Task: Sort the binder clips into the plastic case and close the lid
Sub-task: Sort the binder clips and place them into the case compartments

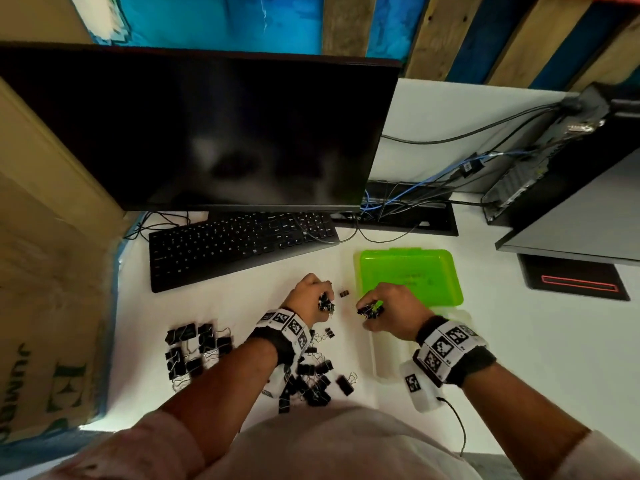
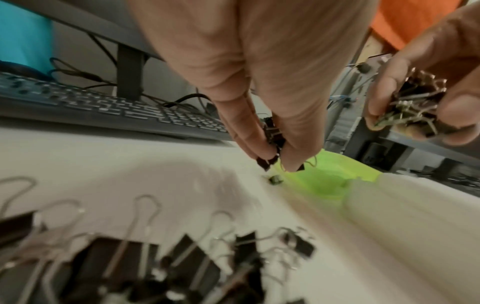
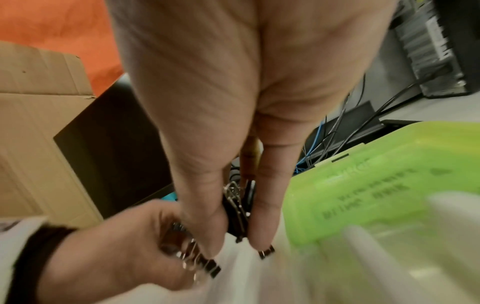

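1. On our white desk (image 1: 242,289), the left hand (image 1: 308,292) is curled around a small bunch of black binder clips (image 1: 326,303); in the left wrist view, those fingers (image 2: 249,131) pinch the clips between their tips just above the desk.
2. Our right hand (image 1: 391,306) grips a second bunch of small clips (image 1: 370,310), fingers and thumb pressed together around them, at the near left corner of the green lid (image 1: 408,275).
3. The plastic case lies open: the green lid is folded away from us toward the keyboard side, and the clear base (image 1: 391,355) sits nearer, partly under our right wrist. What the base holds we cannot tell; the blur hides it.
4. One single small clip (image 1: 344,293) rests on the desk between our two hands, beside the lid's left edge.
5. A loose heap of larger black clips (image 1: 311,379) lies under and beside our left forearm.
6. A second group of large clips (image 1: 197,351) sits well apart to the left.
7. Behind all this, a black keyboard (image 1: 239,247) lies below a dark monitor (image 1: 207,133), with tangled cables (image 1: 398,202) to the right.
8. A cardboard box (image 1: 41,271) stands along the desk's left edge.
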